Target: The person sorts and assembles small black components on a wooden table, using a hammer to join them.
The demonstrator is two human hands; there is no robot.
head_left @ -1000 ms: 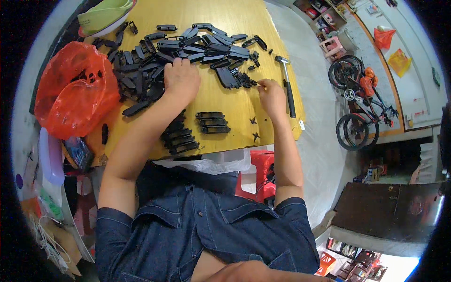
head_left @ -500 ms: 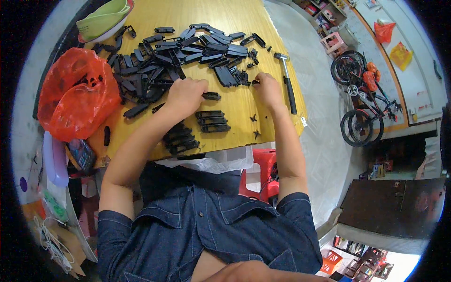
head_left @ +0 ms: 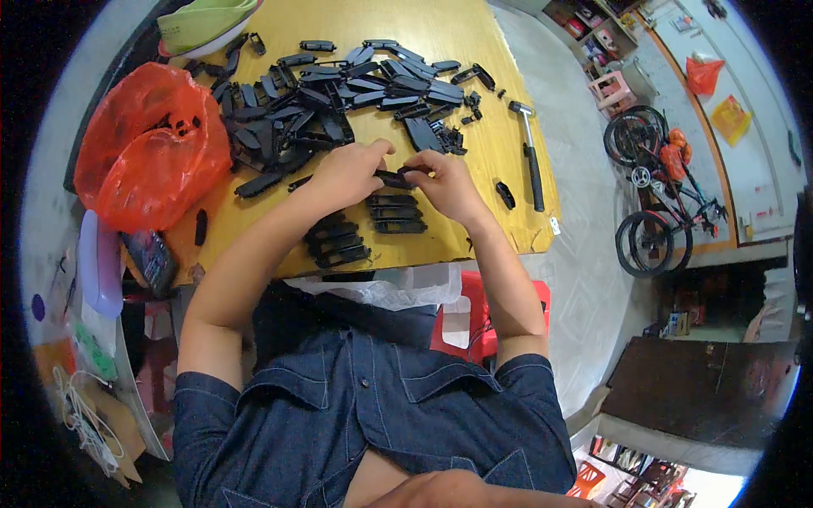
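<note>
A slim black plastic part [head_left: 393, 179] lies between my hands near the middle of the table. My left hand [head_left: 349, 176] has its thumb and fingers closed around the left end of this part. At the other end, my right hand [head_left: 446, 188] pinches a small dark piece [head_left: 414, 172] against it; the fingers hide most of that piece. Just below my hands is a short stack of similar black parts [head_left: 396, 213]. Another row of them [head_left: 337, 243] sits by my left forearm. Beyond both hands spreads a loose heap of black plastic parts [head_left: 364, 89].
A hammer [head_left: 531, 161] lies along the table's right side, beside a small black oval part [head_left: 505, 195]. On the left are a red plastic bag [head_left: 152, 161], green bowls [head_left: 199, 30], a phone [head_left: 151, 261] and a purple case [head_left: 100, 262]. The yellow table [head_left: 457, 25] ends near my waist.
My right hand has moved left from beside the heap to the slim part at my left hand, uncovering the oval part near the hammer. The whole view has shifted slightly.
</note>
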